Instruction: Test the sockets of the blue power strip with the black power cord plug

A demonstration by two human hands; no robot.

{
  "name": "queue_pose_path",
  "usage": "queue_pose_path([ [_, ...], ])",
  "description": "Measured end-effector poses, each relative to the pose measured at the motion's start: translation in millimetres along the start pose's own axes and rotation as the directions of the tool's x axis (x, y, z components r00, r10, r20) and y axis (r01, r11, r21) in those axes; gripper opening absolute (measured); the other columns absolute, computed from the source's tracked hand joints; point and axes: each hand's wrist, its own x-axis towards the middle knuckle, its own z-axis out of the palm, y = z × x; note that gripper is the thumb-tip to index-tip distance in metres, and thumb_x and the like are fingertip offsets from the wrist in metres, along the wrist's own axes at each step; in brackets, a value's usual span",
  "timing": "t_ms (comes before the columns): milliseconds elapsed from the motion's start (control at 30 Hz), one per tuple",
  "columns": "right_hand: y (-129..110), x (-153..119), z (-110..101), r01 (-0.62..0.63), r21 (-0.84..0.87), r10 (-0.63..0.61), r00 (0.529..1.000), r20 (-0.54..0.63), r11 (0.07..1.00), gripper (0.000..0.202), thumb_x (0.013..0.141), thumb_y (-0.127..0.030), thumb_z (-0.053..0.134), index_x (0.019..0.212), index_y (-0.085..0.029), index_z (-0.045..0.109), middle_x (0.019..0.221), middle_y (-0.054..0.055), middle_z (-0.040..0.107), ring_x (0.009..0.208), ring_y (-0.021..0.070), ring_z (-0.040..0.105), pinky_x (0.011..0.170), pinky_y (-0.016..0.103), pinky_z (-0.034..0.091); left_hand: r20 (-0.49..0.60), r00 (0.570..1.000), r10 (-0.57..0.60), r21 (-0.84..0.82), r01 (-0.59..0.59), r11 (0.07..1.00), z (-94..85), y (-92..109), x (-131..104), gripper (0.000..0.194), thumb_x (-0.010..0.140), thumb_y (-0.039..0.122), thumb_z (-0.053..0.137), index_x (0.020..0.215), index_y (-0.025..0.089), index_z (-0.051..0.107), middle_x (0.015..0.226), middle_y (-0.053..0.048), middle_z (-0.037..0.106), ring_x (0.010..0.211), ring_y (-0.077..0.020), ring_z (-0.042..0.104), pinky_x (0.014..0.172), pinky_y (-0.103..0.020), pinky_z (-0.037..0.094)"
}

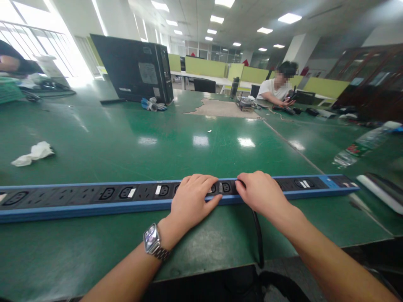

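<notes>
A long blue power strip (pixel 94 205) with black socket faces lies across the green table in front of me. My left hand (pixel 193 195) is wrapped over the strip's middle, thumb along the near edge and fingers over the far side. Just to the right, my right hand (pixel 260 191) is closed over the sockets. A black power cord (pixel 258 239) comes out beneath that hand and hangs down past the table's front edge. Its plug end is hidden by my fingers, so I cannot tell how far it sits in a socket. One uncovered socket (pixel 226 187) shows between both hands.
Crumpled tissue (pixel 34 153) lies at left on the table (pixel 176 155). Farther back stand a black computer tower (pixel 135 69) and grey-blue gloves (pixel 153 104). A plastic bottle (pixel 362 144) lies at right. A person (pixel 277 86) sits across the table; another person's arm (pixel 9 63) shows far left.
</notes>
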Motion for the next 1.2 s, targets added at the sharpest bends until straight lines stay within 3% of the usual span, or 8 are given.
queue_pose_path([
  [100,12,-6,-12,-0.009,0.096,0.018,0.995,-0.098,0.995,0.035,0.091,-0.031,0.044,0.092,-0.020,0.077,0.085,0.009,0.076,0.079,0.0242,0.070,0.068,0.032,0.048,-0.001,1.000,0.003,0.004,-0.003,1.000,0.2,0,0,0.035,0.087,0.038,0.063,0.117,0.022,0.060,0.116,-0.005,0.069,0.109,-0.0256,0.060,0.095,-0.044,0.044],
  [233,75,-16,-34,-0.086,0.262,0.165,0.941,-0.295,0.961,0.036,0.087,-0.045,0.049,0.095,-0.024,0.078,0.086,0.004,0.077,0.073,0.0216,0.070,0.059,0.029,0.049,-0.013,1.000,0.020,0.010,-0.020,1.000,0.4,0,-1,0.034,0.088,0.038,0.062,0.117,0.022,0.060,0.118,-0.005,0.068,0.109,-0.0252,0.060,0.095,-0.044,0.044],
  [433,148,-19,-2,-0.096,0.148,0.112,0.989,-0.100,0.984,0.035,0.085,-0.039,0.050,0.092,-0.023,0.080,0.094,0.005,0.077,0.087,0.0280,0.072,0.074,0.038,0.054,-0.034,0.999,0.026,0.023,-0.025,0.999,1.8,-1,-2,0.033,0.088,0.038,0.061,0.117,0.022,0.061,0.118,-0.005,0.068,0.109,-0.0256,0.060,0.095,-0.044,0.045],
  [833,189,-12,39,-0.007,0.068,0.015,0.993,-0.117,0.998,0.030,0.081,-0.040,0.055,0.090,-0.026,0.079,0.083,0.005,0.077,0.070,0.0237,0.068,0.063,0.034,0.046,-0.020,0.999,0.033,0.020,-0.033,0.999,-0.8,-2,-2,0.031,0.089,0.037,0.060,0.116,0.021,0.061,0.119,-0.007,0.068,0.109,-0.0264,0.060,0.096,-0.046,0.045],
  [967,161,-23,24,-0.147,0.070,0.159,0.961,-0.226,0.987,0.029,0.080,-0.042,0.056,0.085,-0.025,0.079,0.075,0.006,0.075,0.064,0.0254,0.066,0.058,0.035,0.043,-0.032,0.999,0.010,-0.005,-0.010,1.000,0.2,2,-3,0.041,0.088,0.035,0.061,0.126,0.021,0.055,0.123,-0.008,0.065,0.113,-0.0268,0.058,0.098,-0.046,0.044],
  [1033,121,-32,8,-0.167,0.184,0.222,0.913,-0.342,0.969,0.030,0.080,-0.044,0.056,0.087,-0.024,0.078,0.071,0.006,0.073,0.060,0.0236,0.064,0.055,0.034,0.042,-0.054,0.998,0.028,-0.036,-0.030,0.999,2.8,12,-2,0.056,0.087,0.035,0.062,0.138,0.020,0.045,0.132,-0.010,0.059,0.118,-0.0273,0.055,0.100,-0.046,0.044],
  [1100,69,-41,-10,-0.006,0.388,0.131,0.946,-0.297,0.921,0.031,0.082,-0.047,0.057,0.093,-0.025,0.076,0.065,0.002,0.070,0.054,0.0192,0.060,0.051,0.031,0.041,-0.061,0.992,0.112,-0.084,-0.117,0.990,4.8,23,-1,0.067,0.087,0.037,0.063,0.145,0.021,0.035,0.139,-0.012,0.053,0.124,-0.0273,0.052,0.102,-0.044,0.043],
  [1200,10,-46,-22,0.168,0.767,-0.074,0.985,-0.156,0.619,0.032,0.085,-0.045,0.058,0.106,-0.023,0.071,0.070,0.000,0.071,0.058,0.0160,0.064,0.054,0.027,0.047,-0.114,0.973,0.203,-0.129,-0.217,0.968,-2.9,26,-7,0.056,0.091,0.038,0.058,0.141,0.023,0.040,0.131,-0.010,0.059,0.117,-0.0243,0.057,0.099,-0.040,0.045],
])
